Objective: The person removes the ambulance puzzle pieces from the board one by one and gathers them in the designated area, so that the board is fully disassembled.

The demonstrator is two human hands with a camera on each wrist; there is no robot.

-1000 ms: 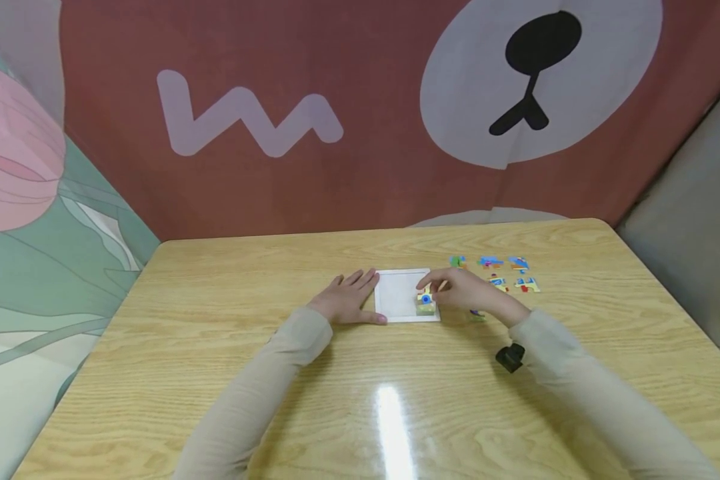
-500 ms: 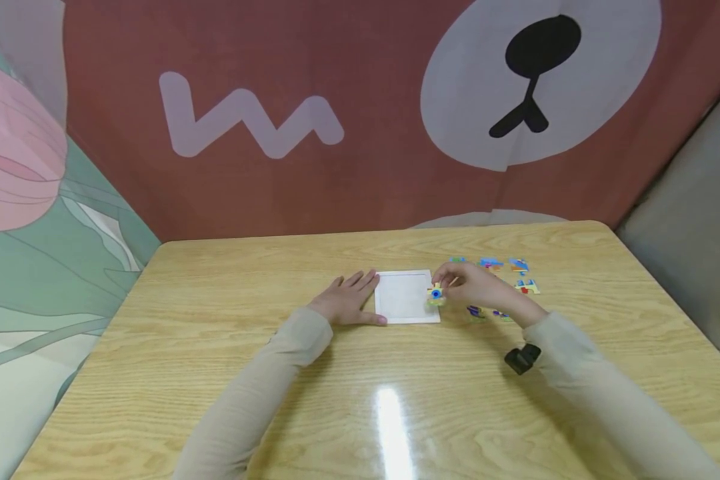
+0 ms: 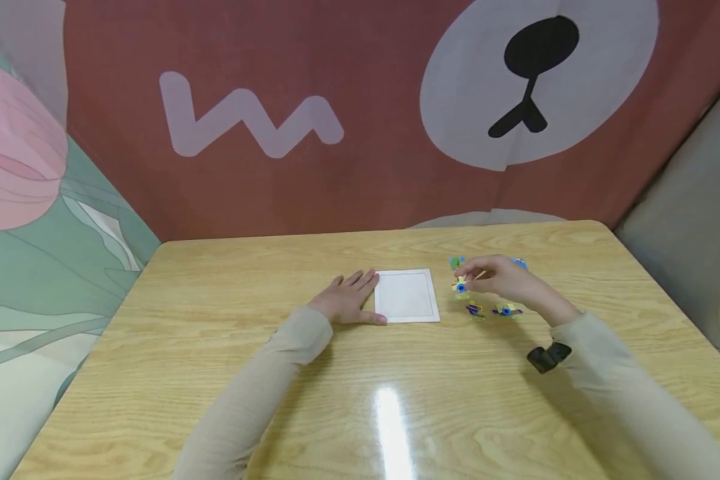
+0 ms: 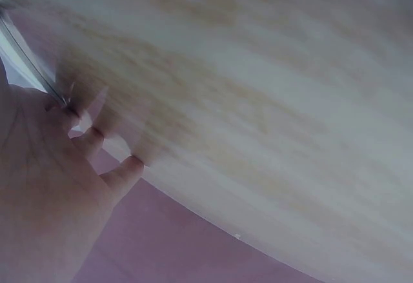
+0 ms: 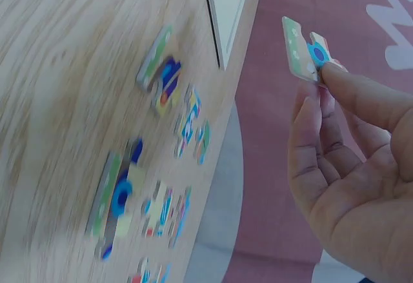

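My right hand (image 3: 504,279) pinches a jigsaw puzzle piece (image 5: 310,54) between thumb and fingers, held above the table to the right of the frame. The piece shows a blue circle, some yellow and a green strip. My left hand (image 3: 348,300) lies with fingers spread against the left edge of a white square puzzle frame (image 3: 407,297). Its fingers (image 4: 122,175) look straight in the left wrist view. No piece lies inside the frame. Other puzzle pieces (image 5: 119,199) lie on the table under and around the right hand, some hidden behind it in the head view.
The wooden table (image 3: 276,413) reaches back to a brown curtain (image 3: 372,180) with a bear's face. A green and purple piece (image 3: 474,309) and a piece with a blue circle (image 3: 507,311) lie in front of the right hand. A black wrist camera (image 3: 549,357) hangs under the right sleeve.
My right hand has lifted the puzzle piece from the frame's right side and carried it to the right, over the loose pieces. The left hand has stayed still.
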